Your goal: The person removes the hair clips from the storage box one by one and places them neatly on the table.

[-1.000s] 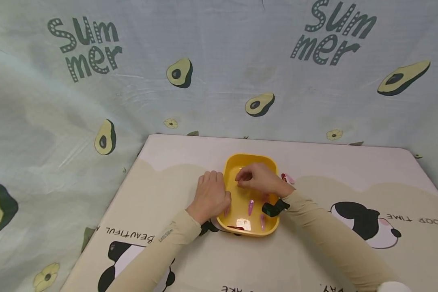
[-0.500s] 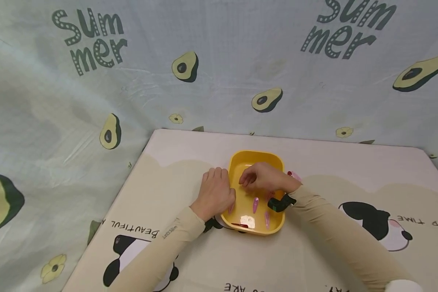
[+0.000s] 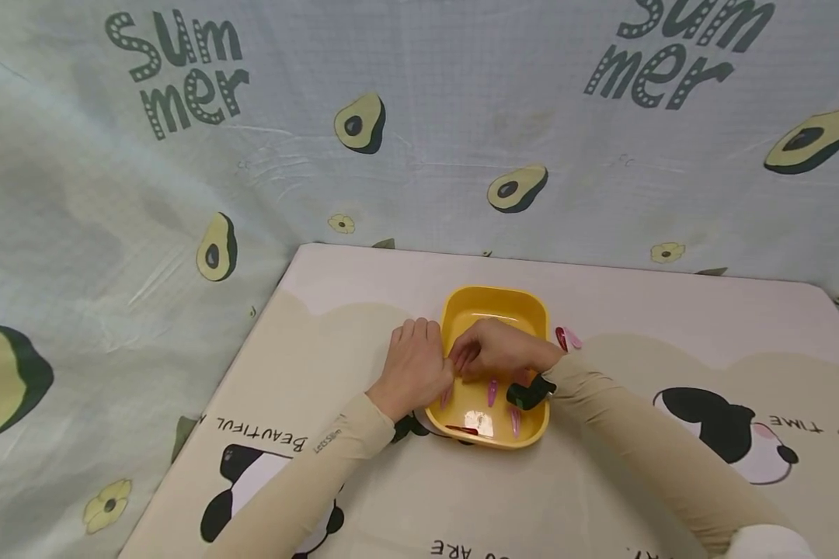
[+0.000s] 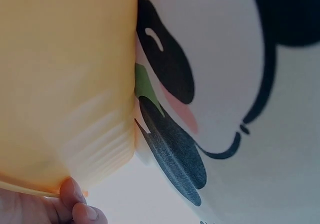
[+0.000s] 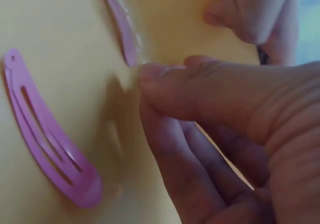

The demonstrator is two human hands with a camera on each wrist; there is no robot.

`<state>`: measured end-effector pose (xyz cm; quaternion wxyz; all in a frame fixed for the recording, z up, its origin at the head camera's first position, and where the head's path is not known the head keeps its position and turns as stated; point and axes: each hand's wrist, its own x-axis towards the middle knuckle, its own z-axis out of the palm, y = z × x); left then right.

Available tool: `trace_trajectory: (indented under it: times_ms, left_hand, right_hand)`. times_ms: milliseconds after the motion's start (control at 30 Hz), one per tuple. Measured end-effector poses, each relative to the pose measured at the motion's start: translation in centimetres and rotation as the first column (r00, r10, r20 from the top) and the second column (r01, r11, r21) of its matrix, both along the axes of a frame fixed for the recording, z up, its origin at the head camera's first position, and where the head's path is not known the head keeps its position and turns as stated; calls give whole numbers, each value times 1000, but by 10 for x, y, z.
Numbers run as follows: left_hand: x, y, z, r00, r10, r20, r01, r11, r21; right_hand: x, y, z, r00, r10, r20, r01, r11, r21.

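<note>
My left hand (image 3: 416, 365) grips the left rim of a yellow plastic tray (image 3: 501, 295); in the left wrist view its fingertips (image 4: 72, 189) hook over the rim. Inside the tray, my right hand (image 3: 499, 349) has its fingers curled, thumb tip against index finger, beside the left thumb. Nothing shows between them. In the right wrist view a pink snap hair clip (image 5: 120, 26) has one end right at those fingertips. A second pink snap clip (image 5: 52, 139) lies flat on the tray bottom. The left thumb (image 5: 255, 13) appears at top right.
Toward the near end of the tray lie a red clip (image 3: 461, 429) and another pink clip (image 3: 515, 421). Outside its right wall, a red clip (image 3: 562, 338) and a pink clip (image 3: 575, 339) rest on the printed tablecloth (image 3: 363, 349). A patterned curtain (image 3: 419, 93) hangs behind.
The right hand has moved across the tray to the left and toward me, next to the left thumb. The left hand has stayed on the rim; the head view has shifted slightly.
</note>
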<state>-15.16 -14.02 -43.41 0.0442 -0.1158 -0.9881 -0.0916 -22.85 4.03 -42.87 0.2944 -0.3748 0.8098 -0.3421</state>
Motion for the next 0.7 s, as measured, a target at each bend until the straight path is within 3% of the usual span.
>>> trace_trajectory:
  times_ms: [367,700]
  left_hand:
    - [1,1,2,1000,3,-21,-3,1000,-14]
    - [1,1,3,1000,-2,-24,2,1000,3]
  right_hand:
    - [2,-3,-2,996,75,53,-71,995,-74]
    - [3,-5,-4,989,148,4,-148,988,-40]
